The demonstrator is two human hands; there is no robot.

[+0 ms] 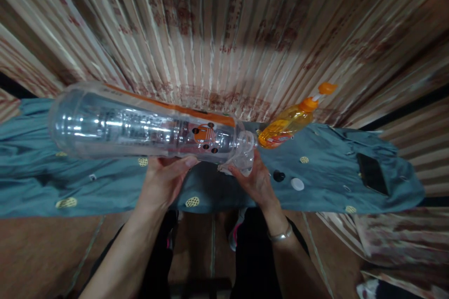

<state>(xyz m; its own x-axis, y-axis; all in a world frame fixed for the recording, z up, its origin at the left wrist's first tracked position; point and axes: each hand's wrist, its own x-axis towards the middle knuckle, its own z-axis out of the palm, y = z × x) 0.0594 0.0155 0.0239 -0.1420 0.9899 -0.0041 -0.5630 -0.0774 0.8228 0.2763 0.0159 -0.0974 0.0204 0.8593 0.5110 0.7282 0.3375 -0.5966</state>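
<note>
A large clear plastic bottle (150, 124) with an orange-edged label lies on its side in the air above the cloth, its base to the left and its narrow end to the right. Beneath its body, my left hand (169, 177) grips it, the thumb resting along the near side. At the narrow end, my right hand (257, 180) is closed around a clear, crumpled-looking plastic piece (242, 161); I cannot tell whether this is part of the bottle. Just past it stands an orange pump bottle (286, 124) of yellow-orange liquid, tilted by the lens.
A blue-green cloth (105, 187) with yellow prints covers the narrow table. Right of my right hand lie a small black cap (279, 176) and a white round lid (297, 184). A dark phone (372, 174) rests farther right. A pleated curtain (210, 32) hangs behind.
</note>
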